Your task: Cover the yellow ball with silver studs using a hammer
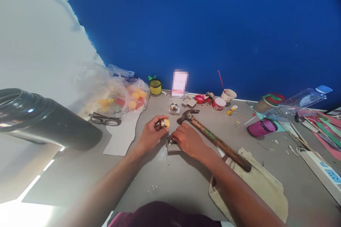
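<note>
One yellow ball (167, 122), partly covered in shiny bits (162, 125), is pinched in the left hand (149, 134) between thumb and fingers, probably to keep its surface reachable. Just beside it, the right hand (190, 141) bends its fingers over more shiny bits on a small card (173, 148); whether it grips any, I cannot tell. Beyond the right hand lies a hammer (213, 136), seemingly parked aside on the counter (151, 170).

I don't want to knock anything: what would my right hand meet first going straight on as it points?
Past the shiny piece at its fingertips, your right hand would probably first meet your left hand and the small yellow object it holds, though depth is unclear.
</note>
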A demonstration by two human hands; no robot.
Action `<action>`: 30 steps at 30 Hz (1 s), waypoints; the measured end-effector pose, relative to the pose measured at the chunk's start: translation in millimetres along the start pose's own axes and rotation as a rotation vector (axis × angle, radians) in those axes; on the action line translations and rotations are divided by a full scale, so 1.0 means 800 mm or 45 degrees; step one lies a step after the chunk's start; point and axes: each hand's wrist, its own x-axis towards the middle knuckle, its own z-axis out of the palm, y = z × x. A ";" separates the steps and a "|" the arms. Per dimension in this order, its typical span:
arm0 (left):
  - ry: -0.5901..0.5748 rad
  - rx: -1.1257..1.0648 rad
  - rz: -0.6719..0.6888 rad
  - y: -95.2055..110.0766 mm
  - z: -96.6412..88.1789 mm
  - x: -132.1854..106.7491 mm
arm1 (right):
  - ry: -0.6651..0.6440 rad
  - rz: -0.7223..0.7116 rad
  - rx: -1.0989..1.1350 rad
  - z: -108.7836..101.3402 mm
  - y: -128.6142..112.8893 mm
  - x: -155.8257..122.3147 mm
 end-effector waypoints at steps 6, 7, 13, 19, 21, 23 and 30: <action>0.001 0.026 -0.028 0.000 -0.002 0.000 | 0.028 0.017 0.077 -0.007 -0.005 0.000; 0.000 0.035 -0.031 0.000 -0.002 0.000 | 0.031 0.018 0.090 -0.008 -0.005 0.000; 0.027 0.035 -0.019 0.003 -0.001 -0.002 | 0.122 0.067 0.333 -0.010 -0.001 -0.002; 0.008 0.049 0.038 0.002 -0.002 -0.001 | 0.378 0.279 0.950 -0.006 0.012 -0.003; -0.020 0.067 0.051 0.003 -0.002 -0.002 | 0.449 0.369 1.233 -0.005 0.017 -0.001; -0.044 0.109 0.053 0.004 0.000 -0.004 | 0.492 0.461 1.462 -0.004 0.022 0.000; -0.043 0.278 0.179 0.002 0.007 -0.010 | 0.514 0.476 1.852 -0.012 0.021 0.001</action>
